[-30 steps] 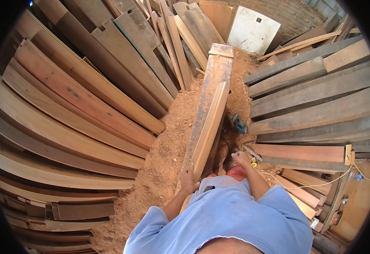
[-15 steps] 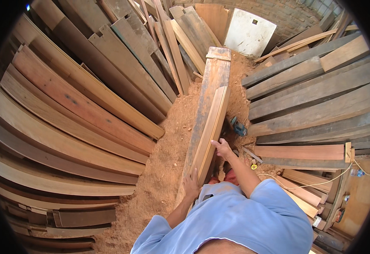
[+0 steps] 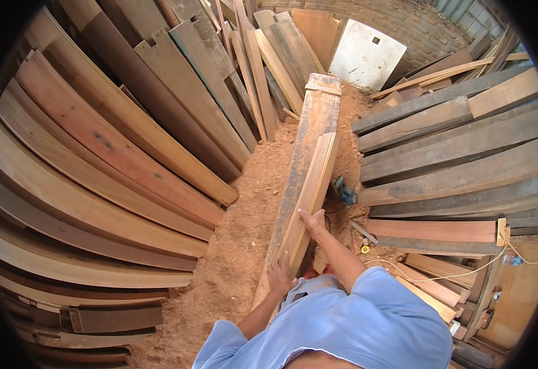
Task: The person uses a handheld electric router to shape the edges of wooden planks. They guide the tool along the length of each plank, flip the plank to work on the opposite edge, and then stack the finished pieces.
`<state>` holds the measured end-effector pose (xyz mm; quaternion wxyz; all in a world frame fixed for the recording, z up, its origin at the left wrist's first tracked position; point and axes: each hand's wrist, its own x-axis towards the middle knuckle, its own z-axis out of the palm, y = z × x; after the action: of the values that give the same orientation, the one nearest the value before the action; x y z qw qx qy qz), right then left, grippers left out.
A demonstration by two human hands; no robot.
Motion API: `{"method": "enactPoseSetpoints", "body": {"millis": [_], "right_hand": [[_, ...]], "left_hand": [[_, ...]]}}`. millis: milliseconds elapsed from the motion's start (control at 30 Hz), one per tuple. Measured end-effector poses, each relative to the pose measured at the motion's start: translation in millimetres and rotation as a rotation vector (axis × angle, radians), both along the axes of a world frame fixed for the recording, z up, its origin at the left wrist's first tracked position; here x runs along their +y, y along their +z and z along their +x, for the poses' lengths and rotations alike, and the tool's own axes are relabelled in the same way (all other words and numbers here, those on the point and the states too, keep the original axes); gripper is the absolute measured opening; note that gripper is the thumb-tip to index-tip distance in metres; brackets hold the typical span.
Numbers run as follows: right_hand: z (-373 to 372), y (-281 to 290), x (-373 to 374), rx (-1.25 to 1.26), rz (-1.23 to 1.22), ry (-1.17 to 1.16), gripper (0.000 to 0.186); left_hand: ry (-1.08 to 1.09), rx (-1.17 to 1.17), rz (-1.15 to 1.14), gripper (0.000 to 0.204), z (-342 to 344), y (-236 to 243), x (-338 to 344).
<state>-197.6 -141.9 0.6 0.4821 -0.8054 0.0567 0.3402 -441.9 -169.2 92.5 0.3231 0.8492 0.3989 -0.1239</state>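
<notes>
A long light-brown wooden board with a grooved edge lies lengthwise along the right side of a worn plank bench. My right hand grips the board's right edge about midway, thumb on top and the other fingers mostly hidden at the side. At its near end, my left hand holds the board with fingers laid over it. The board's nearest part is partly covered by that hand and my shirt.
A teal power tool sits on the sawdust-covered ground right of the bench. A yellow tape measure lies nearer, by a pale cord. Stacked planks line the left, with more timber on the right. A white panel leans at the back.
My right hand has shifted slightly nearer along the board, its thumb now lying over the top. The board has slid slightly nearer along the bench. The whole view has shifted a little.
</notes>
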Motion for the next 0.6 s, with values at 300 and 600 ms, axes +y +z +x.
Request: {"method": "enactPoseSetpoints", "body": {"millis": [300, 600], "right_hand": [[5.4, 35.3, -10.8, 0.157, 0.219, -0.035, 0.059], [2.6, 54.6, -54.2, 0.298, 0.278, -0.103, 0.051]], "left_hand": [[-0.046, 0.036, 0.058, 0.12, -1.5, -20.5, -20.0], [0.101, -0.403, 0.014, 0.093, 11.0, -41.6, 33.1]]}}
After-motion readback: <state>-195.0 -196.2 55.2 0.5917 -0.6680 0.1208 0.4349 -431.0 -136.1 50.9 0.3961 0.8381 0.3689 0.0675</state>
